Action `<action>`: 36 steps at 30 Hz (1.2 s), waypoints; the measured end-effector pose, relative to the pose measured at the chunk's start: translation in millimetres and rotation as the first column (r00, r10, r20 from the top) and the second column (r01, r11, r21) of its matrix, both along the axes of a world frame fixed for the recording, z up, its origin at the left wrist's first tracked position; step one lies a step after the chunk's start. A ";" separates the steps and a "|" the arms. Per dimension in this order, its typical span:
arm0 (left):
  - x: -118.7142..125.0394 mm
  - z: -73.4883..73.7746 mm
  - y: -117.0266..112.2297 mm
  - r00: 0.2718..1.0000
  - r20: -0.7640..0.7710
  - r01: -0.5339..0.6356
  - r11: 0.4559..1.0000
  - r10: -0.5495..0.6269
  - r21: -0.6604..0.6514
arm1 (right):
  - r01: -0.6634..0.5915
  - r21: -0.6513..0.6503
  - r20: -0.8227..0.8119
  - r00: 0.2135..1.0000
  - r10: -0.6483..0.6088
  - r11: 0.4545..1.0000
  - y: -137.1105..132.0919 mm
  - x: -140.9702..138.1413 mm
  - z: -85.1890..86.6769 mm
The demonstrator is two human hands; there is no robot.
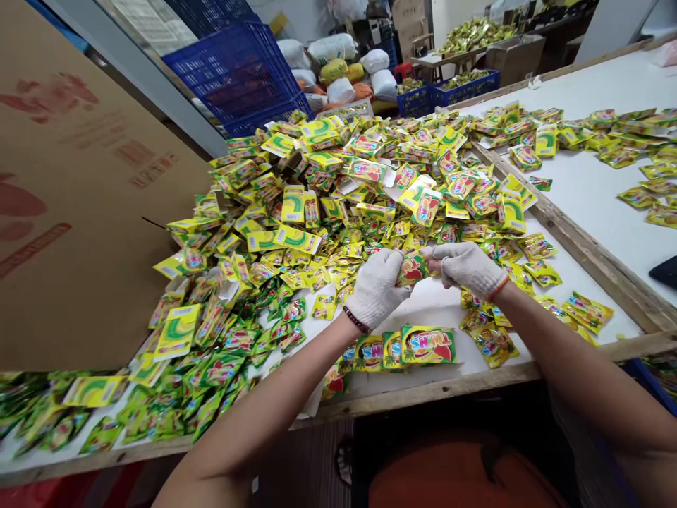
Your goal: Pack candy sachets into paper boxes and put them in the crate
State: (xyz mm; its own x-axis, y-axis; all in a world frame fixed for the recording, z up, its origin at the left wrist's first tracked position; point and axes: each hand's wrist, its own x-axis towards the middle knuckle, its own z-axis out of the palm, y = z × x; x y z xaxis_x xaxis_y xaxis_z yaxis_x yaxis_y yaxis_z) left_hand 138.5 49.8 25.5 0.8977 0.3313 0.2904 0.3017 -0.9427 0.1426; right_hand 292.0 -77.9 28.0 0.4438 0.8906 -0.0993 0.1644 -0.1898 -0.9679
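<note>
Both my hands wear white knit gloves. My left hand and my right hand pinch the same small yellow-green snack packet between them, above the white table. Right below my hands, a short row of filled packets stands along the table's front edge. A big heap of loose packets and flattened yellow boxes spreads out behind and to the left of my hands.
A large brown cardboard sheet leans at the left. Blue plastic crates and stuffed sacks stand at the back. A wooden strip divides this table from a second white table scattered with more packets.
</note>
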 end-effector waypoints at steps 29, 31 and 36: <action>-22.9 -23.9 -0.9 0.923 0.322 0.228 0.373 0.213 -0.899 | -0.073 0.226 0.217 0.976 0.023 0.971 10.4 -18.3 -34.4; -25.2 -29.0 2.3 0.940 0.285 0.188 0.413 0.187 -0.891 | -0.150 0.194 0.249 0.963 0.100 0.969 11.0 -18.0 -38.4; -28.9 -34.7 2.0 0.941 0.247 0.149 0.373 0.232 -0.916 | -0.148 0.196 0.066 0.988 0.137 0.969 13.5 -19.6 -41.7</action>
State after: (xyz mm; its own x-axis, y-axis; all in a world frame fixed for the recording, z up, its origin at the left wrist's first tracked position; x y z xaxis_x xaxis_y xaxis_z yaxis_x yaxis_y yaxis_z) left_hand 109.5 51.8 -9.2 0.8053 0.5927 0.0102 0.1001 -0.1530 0.9831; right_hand 272.4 -64.4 -13.7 0.3106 0.9446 0.1066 0.2267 0.0353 -0.9733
